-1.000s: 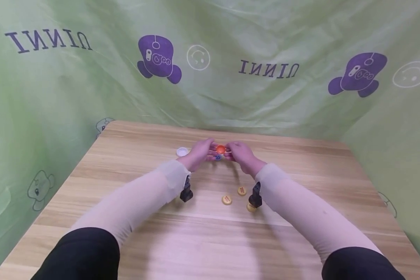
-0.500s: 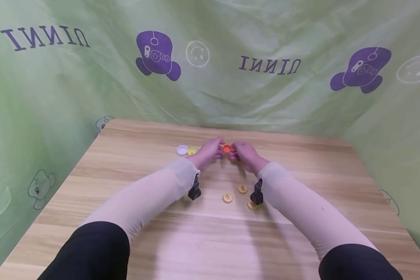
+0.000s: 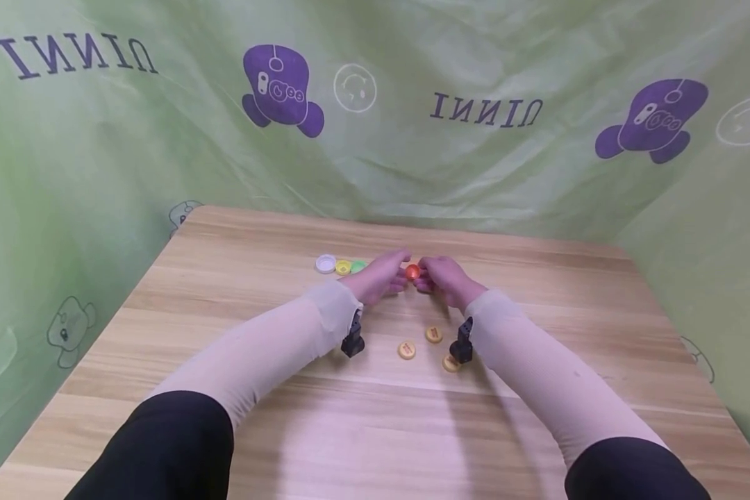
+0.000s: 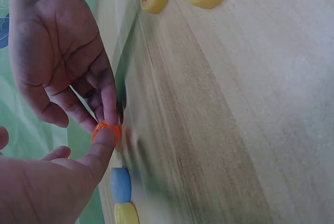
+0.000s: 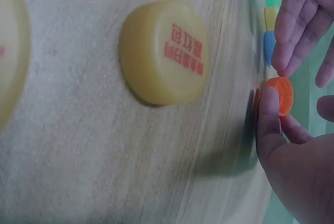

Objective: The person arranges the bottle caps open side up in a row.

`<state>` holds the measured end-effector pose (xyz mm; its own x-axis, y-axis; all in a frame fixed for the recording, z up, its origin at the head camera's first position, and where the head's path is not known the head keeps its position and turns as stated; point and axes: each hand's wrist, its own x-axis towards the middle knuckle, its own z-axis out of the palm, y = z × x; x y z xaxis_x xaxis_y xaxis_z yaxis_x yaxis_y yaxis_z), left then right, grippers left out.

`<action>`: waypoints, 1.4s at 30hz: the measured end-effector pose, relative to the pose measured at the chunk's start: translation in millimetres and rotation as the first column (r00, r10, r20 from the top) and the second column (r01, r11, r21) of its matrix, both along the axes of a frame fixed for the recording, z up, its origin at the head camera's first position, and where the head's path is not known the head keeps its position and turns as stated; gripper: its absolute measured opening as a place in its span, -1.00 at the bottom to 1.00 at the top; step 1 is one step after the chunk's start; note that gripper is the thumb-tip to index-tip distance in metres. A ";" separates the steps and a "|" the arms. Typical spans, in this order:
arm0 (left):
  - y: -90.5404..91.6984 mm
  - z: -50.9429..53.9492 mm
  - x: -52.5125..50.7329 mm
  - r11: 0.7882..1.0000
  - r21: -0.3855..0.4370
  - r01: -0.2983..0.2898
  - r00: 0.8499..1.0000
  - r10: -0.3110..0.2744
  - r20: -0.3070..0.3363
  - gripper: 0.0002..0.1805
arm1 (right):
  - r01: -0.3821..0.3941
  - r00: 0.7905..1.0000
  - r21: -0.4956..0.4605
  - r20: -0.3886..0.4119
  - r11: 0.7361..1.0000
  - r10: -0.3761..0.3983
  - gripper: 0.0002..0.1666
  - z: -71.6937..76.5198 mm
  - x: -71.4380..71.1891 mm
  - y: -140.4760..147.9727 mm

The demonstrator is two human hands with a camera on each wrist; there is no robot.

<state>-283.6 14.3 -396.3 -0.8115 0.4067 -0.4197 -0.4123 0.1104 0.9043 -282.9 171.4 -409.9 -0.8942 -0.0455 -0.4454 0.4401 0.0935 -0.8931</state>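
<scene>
An orange bottle cap (image 3: 412, 272) stands tilted between my two hands, near the table's far side. In the right wrist view, fingers of my right hand (image 3: 445, 278) pinch the orange cap (image 5: 284, 94) from both sides. My left hand (image 3: 380, 276) faces it with fairly straight fingers, and a fingertip touches the cap's rim. Left of the hands runs a row of bottle caps: white (image 3: 326, 264), yellow (image 3: 343, 267) and green (image 3: 358, 267). A blue cap (image 4: 121, 185) and another yellow cap (image 4: 126, 213) continue it, hidden behind my left hand in the head view.
Nearer me lie three tan caps with red print: one left (image 3: 407, 350), one behind (image 3: 434, 335), and one (image 3: 452, 362) partly under the right wrist's camera. The wooden table (image 3: 275, 292) ends at a green printed curtain (image 3: 387, 167).
Both hands have shifted right along the far side with the orange cap. Yellow and green caps in the row have come into view. The tan caps stay put.
</scene>
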 end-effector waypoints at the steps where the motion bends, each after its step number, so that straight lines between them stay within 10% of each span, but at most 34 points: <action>1: -0.2 -0.1 0.2 1.000 -0.001 0.006 1.000 -0.006 0.003 -0.37 | -0.008 1.000 0.006 0.004 1.000 0.008 -0.71 0.3 0.1 0.1; 6: -1.8 -0.6 0.0 1.000 0.009 -0.007 1.000 0.007 0.017 -0.39 | -0.024 1.000 0.007 0.017 1.000 0.024 -0.61 1.3 0.0 -0.8; 15: -10.8 2.3 -3.1 0.967 0.043 -0.253 0.964 0.256 -0.074 -0.52 | -0.040 0.999 0.024 0.035 0.999 0.039 -0.52 -0.4 -1.6 -3.7; 32: -13.1 -4.4 4.2 0.976 0.025 -0.216 0.971 0.218 -0.095 -0.54 | -0.078 0.997 0.045 0.012 0.996 0.077 -0.52 -1.6 -2.5 -3.4; 42: -30.0 -13.7 25.9 0.991 -0.132 -0.008 0.990 -0.010 -0.139 -0.49 | -0.185 0.981 0.184 -0.032 0.965 0.193 -0.67 5.4 16.0 0.5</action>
<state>-257.7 -15.6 -410.0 -0.8652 0.3563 -0.3529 -0.2836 0.2328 0.9303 -266.9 172.0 -404.5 -0.8979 -0.1391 -0.4176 0.3551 0.3314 -0.8741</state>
